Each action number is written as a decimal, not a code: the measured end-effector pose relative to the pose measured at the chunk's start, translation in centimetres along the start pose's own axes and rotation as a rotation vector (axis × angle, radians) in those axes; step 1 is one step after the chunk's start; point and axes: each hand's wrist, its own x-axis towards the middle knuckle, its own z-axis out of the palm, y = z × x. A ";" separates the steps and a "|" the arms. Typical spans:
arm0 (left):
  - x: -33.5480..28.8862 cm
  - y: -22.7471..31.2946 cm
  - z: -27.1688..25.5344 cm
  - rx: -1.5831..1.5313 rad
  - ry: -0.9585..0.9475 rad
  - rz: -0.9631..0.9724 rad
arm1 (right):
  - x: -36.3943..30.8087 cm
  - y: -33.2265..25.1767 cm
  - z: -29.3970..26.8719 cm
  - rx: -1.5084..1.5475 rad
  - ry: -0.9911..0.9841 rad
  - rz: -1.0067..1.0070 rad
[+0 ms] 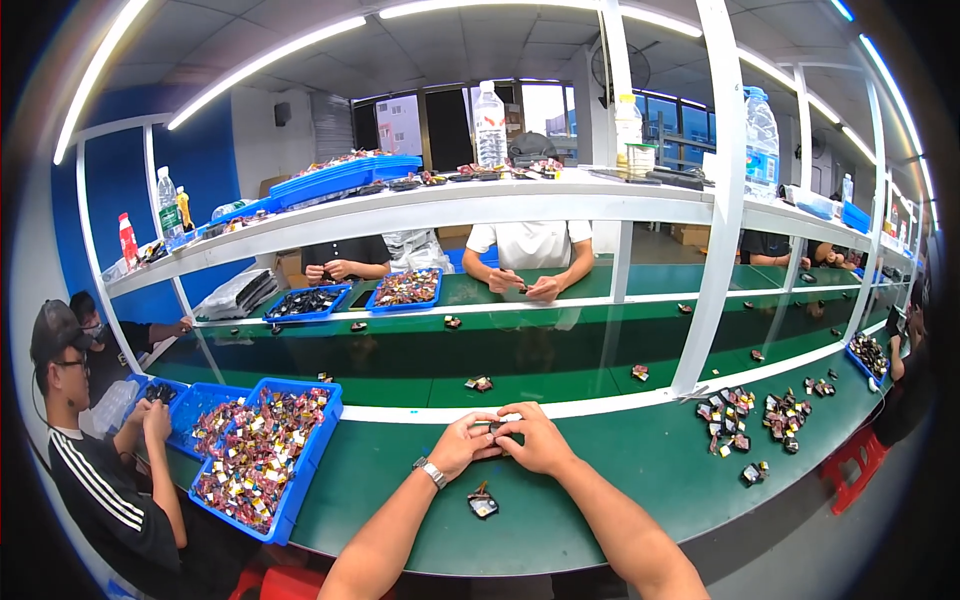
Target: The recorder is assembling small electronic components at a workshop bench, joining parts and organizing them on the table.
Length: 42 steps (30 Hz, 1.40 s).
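My left hand (458, 443), with a metal watch on its wrist, and my right hand (536, 440) meet above the green bench near its white far edge. Their fingers close round a small black part (494, 428), mostly hidden by the fingertips. Just below my hands lies a black and silver module (482, 504) with short wires. To the left stands a blue tray (333, 408) heaped with small wired pieces in red, white and yellow. Right of my hands, several similar black modules (727, 415) rest in loose clusters.
A green conveyor (560, 350) carrying scattered modules runs beyond the white edge. White posts (712, 260) hold up a shelf (560, 203) with bottles and trays. Co-workers sit at the left (100, 460), across the belt (530, 250) and far right. A red stool (853, 468) stands at right.
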 end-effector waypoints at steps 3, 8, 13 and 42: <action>0.0 0.1 0.4 -0.043 0.020 0.029 | 0.0 -0.4 0.4 -0.034 0.086 0.022; 0.2 -0.2 0.1 -0.132 -0.001 0.058 | 0.1 -0.6 1.0 -0.059 0.174 -0.003; 0.2 -0.4 -0.3 -0.166 -0.017 0.091 | 0.1 -0.9 1.2 -0.023 0.210 0.002; 0.5 -1.0 0.1 -0.220 -0.030 0.326 | 0.6 -2.7 0.8 -0.058 0.386 -0.164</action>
